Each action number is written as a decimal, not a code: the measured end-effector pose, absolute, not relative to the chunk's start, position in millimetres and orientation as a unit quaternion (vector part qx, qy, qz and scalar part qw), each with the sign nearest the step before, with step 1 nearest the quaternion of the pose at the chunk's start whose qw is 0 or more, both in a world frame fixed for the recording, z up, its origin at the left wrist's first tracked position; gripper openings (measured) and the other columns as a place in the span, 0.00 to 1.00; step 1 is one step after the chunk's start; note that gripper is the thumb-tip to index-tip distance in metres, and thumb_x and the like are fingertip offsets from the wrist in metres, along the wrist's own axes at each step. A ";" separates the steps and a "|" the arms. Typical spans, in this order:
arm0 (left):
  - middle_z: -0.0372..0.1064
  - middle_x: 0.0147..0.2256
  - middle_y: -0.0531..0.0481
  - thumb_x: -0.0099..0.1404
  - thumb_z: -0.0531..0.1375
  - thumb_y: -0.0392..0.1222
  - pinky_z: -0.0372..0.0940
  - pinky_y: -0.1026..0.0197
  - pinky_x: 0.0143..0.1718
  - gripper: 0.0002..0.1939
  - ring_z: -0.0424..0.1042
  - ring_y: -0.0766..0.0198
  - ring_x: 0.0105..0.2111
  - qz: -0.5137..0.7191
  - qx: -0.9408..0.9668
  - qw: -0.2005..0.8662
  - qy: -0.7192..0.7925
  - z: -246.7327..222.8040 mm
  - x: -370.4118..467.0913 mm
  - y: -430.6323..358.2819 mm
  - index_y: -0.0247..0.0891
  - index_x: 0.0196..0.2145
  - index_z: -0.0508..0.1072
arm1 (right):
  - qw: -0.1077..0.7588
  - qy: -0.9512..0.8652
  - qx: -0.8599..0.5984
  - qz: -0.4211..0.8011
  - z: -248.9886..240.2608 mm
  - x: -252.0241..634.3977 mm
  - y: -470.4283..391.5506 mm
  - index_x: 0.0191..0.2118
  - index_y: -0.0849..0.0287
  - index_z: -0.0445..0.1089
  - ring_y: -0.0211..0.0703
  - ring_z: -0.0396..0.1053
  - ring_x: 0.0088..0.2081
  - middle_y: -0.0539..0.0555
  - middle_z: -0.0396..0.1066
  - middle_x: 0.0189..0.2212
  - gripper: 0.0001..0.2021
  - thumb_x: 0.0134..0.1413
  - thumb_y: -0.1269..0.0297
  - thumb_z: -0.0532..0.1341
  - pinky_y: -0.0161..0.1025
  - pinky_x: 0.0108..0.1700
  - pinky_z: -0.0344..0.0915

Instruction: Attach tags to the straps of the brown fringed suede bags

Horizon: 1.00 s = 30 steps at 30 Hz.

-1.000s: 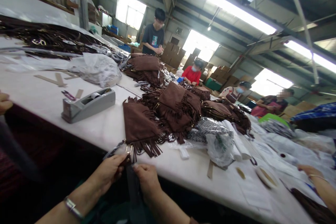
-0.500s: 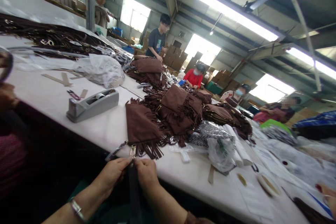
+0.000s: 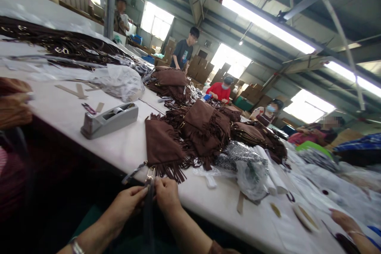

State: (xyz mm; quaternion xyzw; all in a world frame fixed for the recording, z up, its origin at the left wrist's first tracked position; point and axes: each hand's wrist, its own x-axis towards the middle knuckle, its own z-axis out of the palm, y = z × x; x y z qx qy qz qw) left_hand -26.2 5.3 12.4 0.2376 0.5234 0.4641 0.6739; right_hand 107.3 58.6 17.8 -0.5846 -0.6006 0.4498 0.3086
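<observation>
At the table's (image 3: 89,135) near edge, the left hand (image 3: 126,206) and right hand (image 3: 166,195) both pinch a dark strap (image 3: 148,210) clipped to the fringed brown bag (image 3: 162,149).

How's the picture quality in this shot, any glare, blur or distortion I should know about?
Head view: the ceiling strip lights and windows are blown out to white; the frame leans and bends at its edges; the left hand and right hand at the fringed brown bag are dim and soft; a co-worker's hand at far left is smeared; distant faces are blurred.
</observation>
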 end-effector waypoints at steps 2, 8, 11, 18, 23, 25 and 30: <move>0.71 0.24 0.48 0.43 0.72 0.61 0.55 0.64 0.24 0.27 0.65 0.65 0.22 0.471 0.245 0.664 0.527 16.1 -26.8 6.7 0.34 0.29 0.77 | 0.311 -0.613 -0.582 0.435 14.7 113.0 50.3 0.19 0.61 0.71 0.38 0.62 0.21 0.51 0.65 0.16 0.23 0.57 0.49 0.58 0.33 0.22 0.55; 0.68 0.21 0.51 0.44 0.70 0.62 0.62 0.63 0.26 0.26 0.67 0.63 0.24 0.474 0.255 0.645 0.542 19.8 -25.2 7.2 0.35 0.27 0.75 | 0.312 -0.594 -0.582 0.460 2.2 119.9 33.0 0.25 0.62 0.77 0.40 0.66 0.25 0.52 0.71 0.20 0.12 0.52 0.61 0.62 0.33 0.27 0.60; 0.68 0.22 0.51 0.45 0.67 0.67 0.61 0.63 0.25 0.29 0.67 0.63 0.24 0.464 0.266 0.617 0.577 13.9 -26.1 11.1 0.35 0.30 0.76 | 0.312 -0.586 -0.600 0.447 1.7 118.0 35.7 0.24 0.62 0.76 0.40 0.66 0.24 0.51 0.71 0.19 0.10 0.51 0.66 0.61 0.33 0.27 0.60; 0.71 0.23 0.50 0.49 0.62 0.64 0.62 0.59 0.26 0.29 0.69 0.58 0.23 0.460 0.333 0.549 0.613 17.9 -28.6 19.8 0.36 0.37 0.76 | 0.301 -0.607 -0.616 0.403 9.5 112.8 46.4 0.23 0.62 0.75 0.39 0.68 0.23 0.51 0.72 0.19 0.11 0.52 0.69 0.60 0.32 0.25 0.60; 0.78 0.37 0.44 0.51 0.61 0.60 0.67 0.54 0.43 0.25 0.76 0.49 0.39 0.477 0.389 0.486 0.620 24.1 -30.2 18.3 0.38 0.39 0.77 | 0.305 -0.585 -0.622 0.423 12.8 107.4 56.3 0.22 0.61 0.74 0.38 0.67 0.21 0.49 0.69 0.17 0.10 0.51 0.72 0.59 0.31 0.22 0.59; 0.78 0.35 0.44 0.50 0.63 0.62 0.67 0.55 0.41 0.27 0.76 0.49 0.39 0.465 0.358 0.538 0.605 18.9 -29.6 14.5 0.38 0.39 0.76 | 0.303 -0.560 -0.629 0.445 12.1 104.8 59.4 0.22 0.61 0.74 0.38 0.65 0.18 0.48 0.67 0.15 0.10 0.51 0.72 0.59 0.31 0.20 0.59; 0.72 0.26 0.49 0.41 0.67 0.72 0.59 0.63 0.26 0.37 0.71 0.60 0.26 0.413 0.249 0.673 0.561 -11.6 -17.7 -2.0 0.36 0.35 0.75 | 0.312 -0.535 -0.628 0.471 10.4 99.0 64.1 0.23 0.63 0.74 0.37 0.64 0.15 0.47 0.66 0.14 0.09 0.50 0.72 0.59 0.30 0.17 0.58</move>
